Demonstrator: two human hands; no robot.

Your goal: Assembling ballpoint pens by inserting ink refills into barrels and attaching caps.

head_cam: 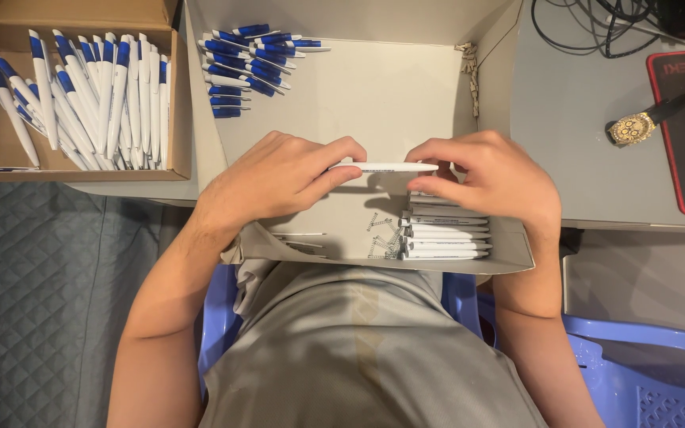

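Two hands pinch one white pen barrel (384, 167) level over the open grey box (374, 95): left hand (283, 176) clamped on its left end, right hand (491, 176) on its right. White barrels (445, 234) stacked below, springs (384, 236) beside. Blue clips (247, 67) at the box's far end. Finished pens (81, 99) in a brown box on the desk (572, 150).

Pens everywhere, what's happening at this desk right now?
A seated person holds a white pen barrel level between left hand and right hand, above an open white box. The box holds white barrels, small springs and blue pen parts. Finished blue-and-white pens fill a brown cardboard box alongside.
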